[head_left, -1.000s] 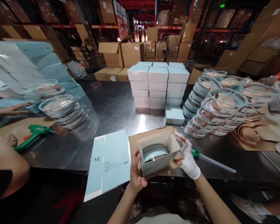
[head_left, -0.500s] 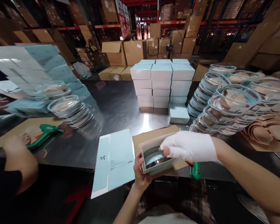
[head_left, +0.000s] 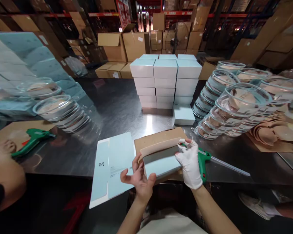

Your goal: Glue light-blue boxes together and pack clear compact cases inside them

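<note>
Box (head_left: 161, 162) sits at the table's (head_left: 127, 107) near edge, gripped by both hands: bare left hand (head_left: 139, 178) pinching its left end, gloved right hand (head_left: 190, 164) clamped on the right (flap half down). Best pressed shut evenly. Flat carton (head_left: 112, 165) to its left shows a squiggle logo; small print unreadable.

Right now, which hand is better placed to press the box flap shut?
Right: the white-gloved right hand already rests on the pale blue cardboard box at its flap edge; the bare left hand steadies the box's near corner.
</note>
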Demonstrator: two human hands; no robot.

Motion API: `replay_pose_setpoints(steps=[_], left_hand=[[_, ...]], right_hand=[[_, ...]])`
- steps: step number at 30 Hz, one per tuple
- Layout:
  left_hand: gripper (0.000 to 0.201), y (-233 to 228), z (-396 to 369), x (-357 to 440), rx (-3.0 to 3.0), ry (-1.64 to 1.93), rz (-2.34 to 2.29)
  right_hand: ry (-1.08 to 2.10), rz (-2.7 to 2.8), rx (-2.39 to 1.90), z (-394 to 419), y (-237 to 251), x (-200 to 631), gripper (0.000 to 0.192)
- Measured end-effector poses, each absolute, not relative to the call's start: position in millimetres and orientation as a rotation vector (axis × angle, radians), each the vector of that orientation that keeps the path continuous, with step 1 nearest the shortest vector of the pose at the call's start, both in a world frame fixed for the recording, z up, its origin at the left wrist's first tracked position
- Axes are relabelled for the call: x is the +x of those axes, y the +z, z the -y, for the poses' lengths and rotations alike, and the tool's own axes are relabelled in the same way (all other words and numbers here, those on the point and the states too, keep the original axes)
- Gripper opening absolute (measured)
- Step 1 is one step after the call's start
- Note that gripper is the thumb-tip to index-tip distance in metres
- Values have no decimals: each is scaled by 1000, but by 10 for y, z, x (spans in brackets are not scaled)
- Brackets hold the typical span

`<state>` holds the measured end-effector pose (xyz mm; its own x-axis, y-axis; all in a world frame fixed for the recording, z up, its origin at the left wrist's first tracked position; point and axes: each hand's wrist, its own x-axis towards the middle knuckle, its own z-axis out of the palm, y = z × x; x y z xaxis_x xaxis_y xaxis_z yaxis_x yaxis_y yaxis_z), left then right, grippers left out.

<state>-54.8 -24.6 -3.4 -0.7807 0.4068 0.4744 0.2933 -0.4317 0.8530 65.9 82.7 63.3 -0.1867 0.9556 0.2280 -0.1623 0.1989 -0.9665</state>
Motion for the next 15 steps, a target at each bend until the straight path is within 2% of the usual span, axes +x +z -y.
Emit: replay_pose_setpoints(steps=[2,4,5,7,10,12,15], left_hand=[[44,-65,281,-665,1245,2310,-1711],[53,-122,329,-826,1503,2180,-1784],[61,-150,348,-900,1603,2137,-1789],[70,-187,357,-1004,1719,2087,-1770],[59,-182,292,-1020,1809,2054,-1792],[44,-138,237,-975,1829,2112,-1810],[33,-28,254,-900,1766,2244,-1814]], right_hand=[[1323,1372,-829,-869,691,723,63],[1329,1521,-882,-922,704,961,51],[1263,1602,-972,-946,692,1129,45],[964,1729,-1313,-981,639,1489,47],[607,1837,-1935,-1017,527,1866,47],[729,1835,-2111,-1053,457,1938,39],[999,1666,-2002,-1124,377,1916,27]])
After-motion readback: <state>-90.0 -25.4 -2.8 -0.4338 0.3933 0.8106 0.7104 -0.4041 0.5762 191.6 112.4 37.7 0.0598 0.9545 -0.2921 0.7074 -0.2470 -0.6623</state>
